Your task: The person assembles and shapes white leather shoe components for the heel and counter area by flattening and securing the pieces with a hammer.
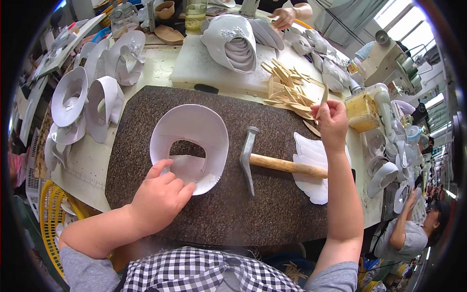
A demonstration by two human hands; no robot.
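Note:
My left hand (165, 194) is closed on the near edge of a white shoe upper (216, 131), a curved ring-like piece with an oval opening, lying on the dark speckled stone slab (214, 224). At the right, my right hand (332, 117) is raised and pinches a thin, pointed tan strip (325, 93), which sticks up from the fingertips. Just left of that hand lies a loose pile of similar tan strips (287, 85). Between my hands a hammer (287, 165) with a wooden handle rests on the slab, its handle end over a stack of white cut pieces (309, 182).
Nested white uppers (228, 44) with a shiny ornament stand beyond the slab. More uppers (73, 97) crowd the left. A yellowish block (362, 113) and a sewing machine (389, 63) are at the right. A co-worker's hand (284, 18) reaches in at the far side; another person (408, 233) sits at right.

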